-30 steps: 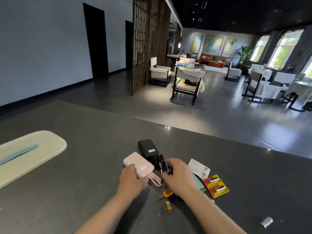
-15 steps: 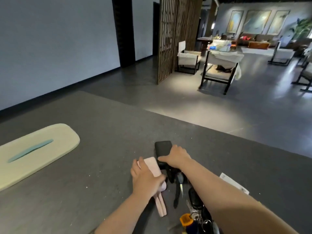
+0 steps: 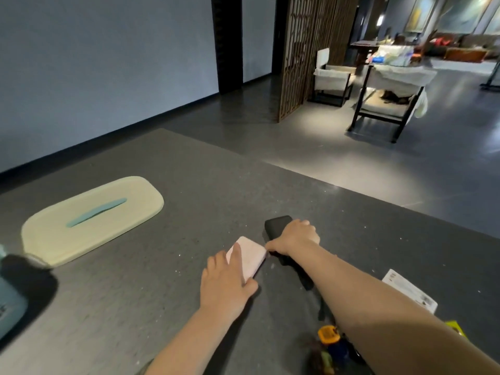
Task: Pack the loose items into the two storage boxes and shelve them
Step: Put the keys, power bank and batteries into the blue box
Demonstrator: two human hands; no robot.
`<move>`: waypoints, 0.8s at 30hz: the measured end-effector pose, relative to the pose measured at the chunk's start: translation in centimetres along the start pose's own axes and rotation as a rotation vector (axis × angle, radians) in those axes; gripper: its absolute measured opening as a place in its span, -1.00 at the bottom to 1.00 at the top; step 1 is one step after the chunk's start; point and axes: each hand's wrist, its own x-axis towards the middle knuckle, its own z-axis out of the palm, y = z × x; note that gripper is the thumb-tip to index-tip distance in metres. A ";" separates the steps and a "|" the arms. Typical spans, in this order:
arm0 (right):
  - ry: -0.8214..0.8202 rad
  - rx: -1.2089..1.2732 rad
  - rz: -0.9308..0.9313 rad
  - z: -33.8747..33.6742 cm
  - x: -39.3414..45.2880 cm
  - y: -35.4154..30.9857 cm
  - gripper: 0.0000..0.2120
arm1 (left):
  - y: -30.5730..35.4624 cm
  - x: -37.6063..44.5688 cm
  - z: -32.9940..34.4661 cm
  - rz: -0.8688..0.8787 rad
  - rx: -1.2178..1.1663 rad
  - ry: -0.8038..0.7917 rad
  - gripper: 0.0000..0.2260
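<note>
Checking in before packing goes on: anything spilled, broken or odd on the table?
Nothing spilled or broken. The cream lid lies alone on the table, off its box. Both hands hold power banks.

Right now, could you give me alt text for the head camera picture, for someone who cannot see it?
On a dark grey table, a person's left hand holds a pink power bank while the right hand grips a black one. A pale green lid lies to the left; chairs stand in the room beyond.
</note>
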 end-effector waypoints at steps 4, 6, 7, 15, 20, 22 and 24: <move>0.017 -0.028 -0.013 0.5 -0.9 0.2 -0.03 | -1.3 -1.1 -0.5 -0.055 0.039 0.075 -0.24; 0.003 -0.026 -0.047 0.3 -1.6 0.3 -0.08 | -2.0 -1.4 -0.6 -0.057 -0.023 0.041 -0.22; -0.002 -0.026 -0.066 0.2 -2.0 0.4 -0.09 | -2.3 -1.4 -0.7 -0.059 -0.054 0.020 -0.23; 0.069 0.027 -0.225 -3.2 -9.6 -0.4 -0.18 | -10.1 -6.3 -2.8 -0.232 -0.258 0.026 -0.45; 0.130 0.106 -0.409 -5.3 -15.3 -5.3 -0.26 | -15.9 -10.9 -7.7 -0.296 -0.437 0.129 -0.54; 0.142 0.092 -0.491 -6.5 -17.1 -7.9 -0.17 | -18.1 -12.6 -11.4 -0.283 -0.446 0.218 -0.54; 0.144 0.078 -0.545 -7.8 -19.0 -11.2 -0.10 | -21.0 -14.7 -15.5 -0.280 -0.428 0.315 -0.56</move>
